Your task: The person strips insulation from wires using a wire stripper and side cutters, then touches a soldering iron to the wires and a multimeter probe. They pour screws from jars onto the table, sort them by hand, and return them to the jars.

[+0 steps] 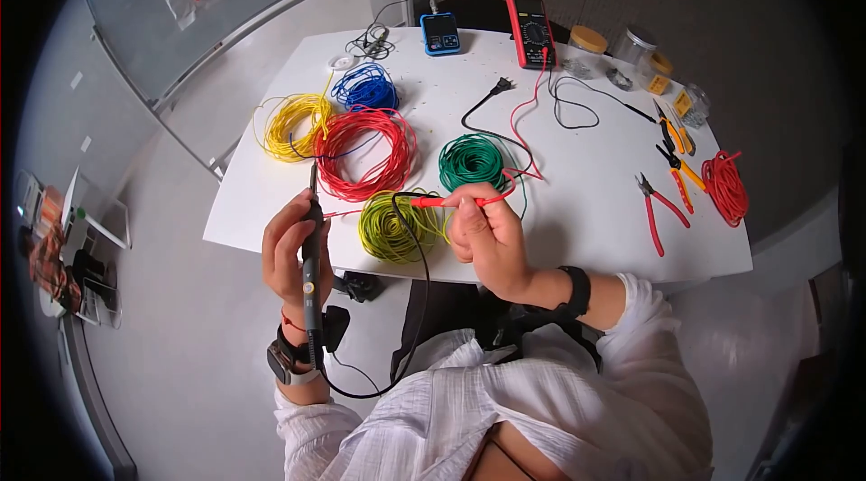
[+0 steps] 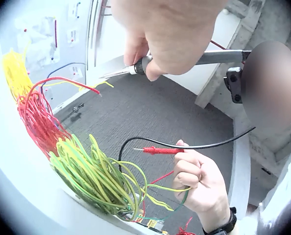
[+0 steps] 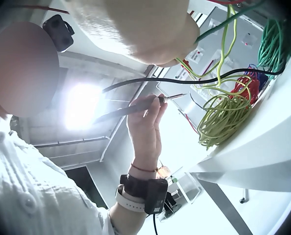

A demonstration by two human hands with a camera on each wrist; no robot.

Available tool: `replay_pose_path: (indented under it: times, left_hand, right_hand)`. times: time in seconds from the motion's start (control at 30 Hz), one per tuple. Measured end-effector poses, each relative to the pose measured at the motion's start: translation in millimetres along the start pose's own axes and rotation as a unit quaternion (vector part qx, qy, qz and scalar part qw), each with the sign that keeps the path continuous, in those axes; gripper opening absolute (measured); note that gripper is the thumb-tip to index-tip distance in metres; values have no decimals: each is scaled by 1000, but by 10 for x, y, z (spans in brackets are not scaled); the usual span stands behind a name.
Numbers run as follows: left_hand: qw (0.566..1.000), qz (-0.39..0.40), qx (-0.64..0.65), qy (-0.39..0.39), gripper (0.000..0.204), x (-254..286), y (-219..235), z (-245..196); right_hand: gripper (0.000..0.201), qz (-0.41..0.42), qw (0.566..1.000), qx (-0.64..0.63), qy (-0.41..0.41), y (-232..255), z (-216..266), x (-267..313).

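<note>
My left hand (image 1: 287,251) grips a grey soldering iron (image 1: 312,278) by its handle, the bare metal tip pointing away from me. Between the thumb and fingers of my right hand (image 1: 492,246) is a red test probe (image 2: 157,150), its thin metal point aimed left. The iron's black cord (image 1: 422,300) loops between both arms and passes near the probe. Below the hands on the white table (image 1: 577,210) lie a yellow-green wire coil (image 1: 386,233), a green coil (image 1: 471,159) and a red coil (image 1: 332,145). The iron's tip and the probe are apart.
Yellow (image 1: 302,124) and blue (image 1: 365,88) wire coils lie farther back. A red multimeter (image 1: 532,34), its red lead running to the probe, and a small blue device (image 1: 440,34) stand at the rear. Red-handled cutters (image 1: 663,219), other pliers, jars and another red coil (image 1: 724,188) are on the right.
</note>
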State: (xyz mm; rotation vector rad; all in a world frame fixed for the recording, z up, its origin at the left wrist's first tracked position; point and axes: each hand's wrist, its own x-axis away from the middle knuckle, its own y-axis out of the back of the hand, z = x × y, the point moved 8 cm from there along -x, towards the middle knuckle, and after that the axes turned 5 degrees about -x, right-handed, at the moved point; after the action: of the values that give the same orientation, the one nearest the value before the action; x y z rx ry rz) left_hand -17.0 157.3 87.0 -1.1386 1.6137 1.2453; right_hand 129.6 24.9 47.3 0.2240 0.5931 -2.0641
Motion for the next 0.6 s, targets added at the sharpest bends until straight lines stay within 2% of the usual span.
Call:
replay_pose_path:
  times: [0.2, 0.27, 0.33, 0.6]
  left_hand:
    - [1000, -1, -10, 6, 29, -4, 5, 20]
    - [1000, -4, -10, 10, 29, -4, 14, 41]
    - [1000, -10, -23, 19, 28, 3, 39, 78]
    - [999, -27, 1, 43, 26, 14, 145, 298]
  right_hand:
    - [18, 8, 1000, 21, 0, 4, -4, -9]
    - [21, 33, 996, 81, -3, 7, 1, -25]
    - [21, 43, 997, 66, 27, 4, 152, -103]
    - [31, 76, 988, 80, -109, 489, 493, -583]
